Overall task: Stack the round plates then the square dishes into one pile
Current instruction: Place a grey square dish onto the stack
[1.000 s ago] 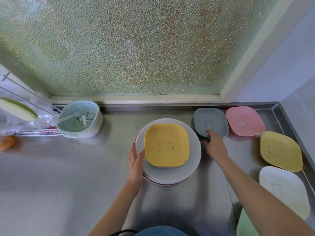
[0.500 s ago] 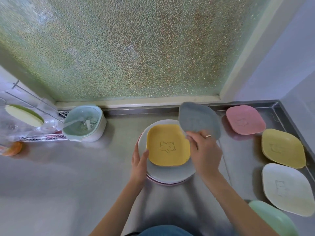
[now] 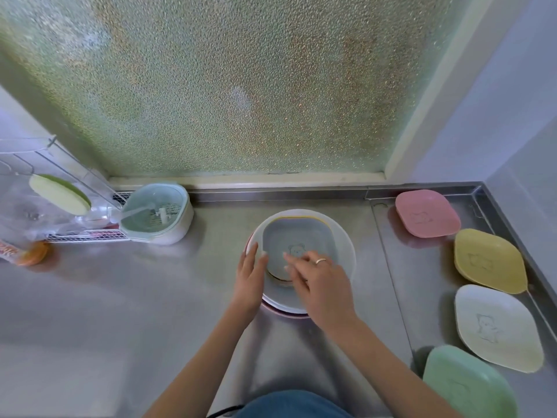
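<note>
A pile of round plates [image 3: 343, 251] sits mid-counter, white on top with a pink rim [image 3: 289, 312] showing underneath. A yellow square dish [image 3: 301, 219] lies on it, only its far edge showing. Over that is a grey square dish [image 3: 289, 236], its near edge slightly raised. My right hand [image 3: 322, 282] has its fingers on the grey dish's near part; the thumb is hidden. My left hand [image 3: 250, 276] rests flat against the pile's left rim. Along the right side lie pink [image 3: 428, 212], yellow [image 3: 488, 260], white [image 3: 497, 327] and green [image 3: 464, 384] square dishes.
A mint strainer tub [image 3: 156, 212] stands at the back left beside a wire rack [image 3: 84, 235] holding a sponge [image 3: 58, 194]. An orange item [image 3: 33, 251] lies at the far left. A frosted window runs along the back, and a wall closes the right.
My right hand picked up the grey square dish from the back right, carried it left and lowered it onto the yellow dish on the pile. My left hand stayed at the pile's rim.
</note>
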The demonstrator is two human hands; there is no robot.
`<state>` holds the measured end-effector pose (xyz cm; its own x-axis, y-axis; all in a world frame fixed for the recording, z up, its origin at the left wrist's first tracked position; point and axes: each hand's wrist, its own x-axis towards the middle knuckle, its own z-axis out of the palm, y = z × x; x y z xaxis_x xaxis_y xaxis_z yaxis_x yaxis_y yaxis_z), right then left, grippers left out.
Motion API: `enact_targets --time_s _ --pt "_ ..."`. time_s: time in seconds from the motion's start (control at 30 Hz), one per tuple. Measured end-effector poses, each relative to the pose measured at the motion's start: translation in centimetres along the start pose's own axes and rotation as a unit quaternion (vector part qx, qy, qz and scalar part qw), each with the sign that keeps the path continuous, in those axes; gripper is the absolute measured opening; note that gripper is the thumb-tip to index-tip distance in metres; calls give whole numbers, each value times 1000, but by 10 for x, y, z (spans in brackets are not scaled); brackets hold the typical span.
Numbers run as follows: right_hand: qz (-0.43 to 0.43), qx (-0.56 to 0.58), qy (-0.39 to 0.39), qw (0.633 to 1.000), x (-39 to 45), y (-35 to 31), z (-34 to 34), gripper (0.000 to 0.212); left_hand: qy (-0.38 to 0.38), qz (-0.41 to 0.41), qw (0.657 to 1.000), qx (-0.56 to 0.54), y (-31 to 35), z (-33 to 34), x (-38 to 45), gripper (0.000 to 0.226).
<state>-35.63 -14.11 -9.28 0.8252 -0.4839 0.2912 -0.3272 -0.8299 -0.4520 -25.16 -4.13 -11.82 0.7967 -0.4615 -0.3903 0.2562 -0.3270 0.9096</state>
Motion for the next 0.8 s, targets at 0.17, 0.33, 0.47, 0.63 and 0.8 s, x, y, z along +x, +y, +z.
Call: enact_targets --time_s 0.17,0.33,0.47,0.63,0.8 --pt "155 -8 -42 987 12 29 0 55 -2 36 998 47 8 2 10 49" --pt "181 57 -114 975 12 39 13 55 -1 85 983 160 5 7 23 50" --pt "183 75 -93 976 10 41 16 54 0 87 982 166 1 8 25 54" --pt "173 108 -15 979 15 60 5 50 24 17 1000 -10 -5 0 25 49" --pt "250 3 34 968 25 116 -5 47 17 -68 997 -40 -23 0 26 53"
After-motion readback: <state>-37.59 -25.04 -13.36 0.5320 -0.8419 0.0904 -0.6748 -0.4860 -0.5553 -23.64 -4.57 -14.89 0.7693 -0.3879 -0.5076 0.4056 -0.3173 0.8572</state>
